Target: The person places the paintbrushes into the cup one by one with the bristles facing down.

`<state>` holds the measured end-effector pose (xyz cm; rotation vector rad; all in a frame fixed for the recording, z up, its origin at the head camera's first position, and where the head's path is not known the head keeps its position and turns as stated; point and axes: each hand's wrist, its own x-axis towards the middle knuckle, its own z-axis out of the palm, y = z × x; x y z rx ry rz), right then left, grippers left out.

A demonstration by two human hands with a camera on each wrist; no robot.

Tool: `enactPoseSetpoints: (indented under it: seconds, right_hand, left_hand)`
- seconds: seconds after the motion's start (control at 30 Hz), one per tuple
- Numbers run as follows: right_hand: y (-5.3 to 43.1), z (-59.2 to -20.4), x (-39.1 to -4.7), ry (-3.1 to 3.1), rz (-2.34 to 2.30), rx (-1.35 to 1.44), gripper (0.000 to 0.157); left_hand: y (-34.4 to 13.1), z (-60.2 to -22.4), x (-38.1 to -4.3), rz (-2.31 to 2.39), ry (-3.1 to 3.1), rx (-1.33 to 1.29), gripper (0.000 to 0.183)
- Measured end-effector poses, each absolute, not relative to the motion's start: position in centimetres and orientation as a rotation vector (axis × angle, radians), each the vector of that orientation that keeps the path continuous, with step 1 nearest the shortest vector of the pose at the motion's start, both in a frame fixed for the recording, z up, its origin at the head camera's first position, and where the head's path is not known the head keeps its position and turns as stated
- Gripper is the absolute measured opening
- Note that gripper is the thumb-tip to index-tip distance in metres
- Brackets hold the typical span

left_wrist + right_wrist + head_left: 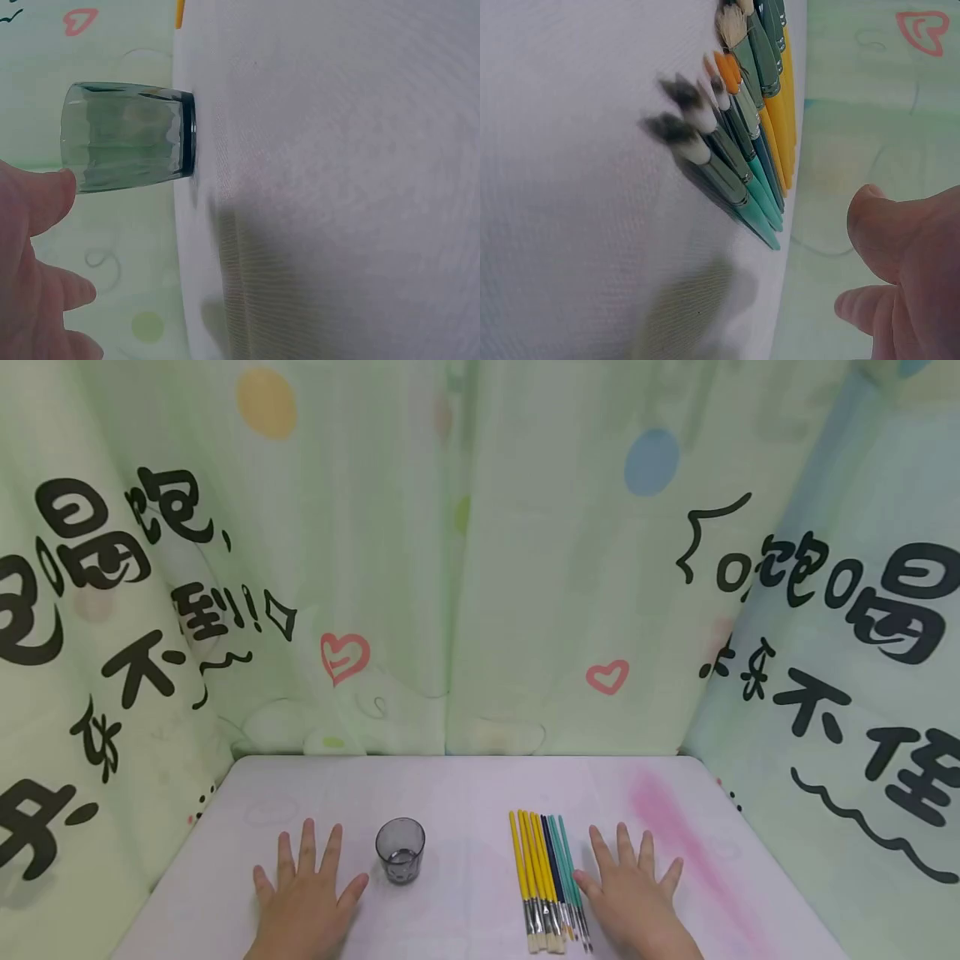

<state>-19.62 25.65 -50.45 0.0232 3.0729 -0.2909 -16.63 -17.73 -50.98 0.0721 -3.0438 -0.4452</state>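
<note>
A small smoky-grey drinking glass [401, 852] stands upright on the table, and it fills much of the upper left in the left wrist view. Left of it, my left hand [306, 893] is spread with fingers apart, holding nothing. Several paintbrushes [542, 881] lie side by side, bristles toward me, with yellow, dark blue and teal handles. My right hand [633, 893] is spread just right of the teal paintbrushes [761, 210] and grips nothing. The right wrist view shows dark, pale and orange bristle tips.
A white cloth covers the table [465, 793], with a pink streak [686, 835] on its right side. Pale green curtains [405, 560] with black characters, hearts and dots hang behind and along both sides.
</note>
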Motion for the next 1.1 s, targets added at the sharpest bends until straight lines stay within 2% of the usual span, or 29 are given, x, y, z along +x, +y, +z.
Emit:
enactPoseSetpoints:
  seconds: [0.37,0.63,0.9,1.1]
  right_hand:
    - [26.0,-50.3,-19.9,3.116,-0.308,-0.047,0.078]
    - [26.0,-49.8,-20.7,3.125,-0.390,-0.099,0.082]
    - [26.4,-49.9,-21.4,3.172,-0.566,-0.237,0.071]
    - [26.2,-49.9,-22.1,3.174,-0.711,-0.081,0.064]
  left_hand:
    - [-18.0,-50.7,-17.4,-0.652,-3.095,-0.020,0.079]
    - [-17.6,-49.9,-17.9,-0.963,-3.007,-0.026,0.065]
    - [-17.3,-48.8,-18.2,-1.083,-2.940,0.000,0.052]
    - [-17.0,-48.7,-18.6,-1.135,-2.911,0.046,0.045]
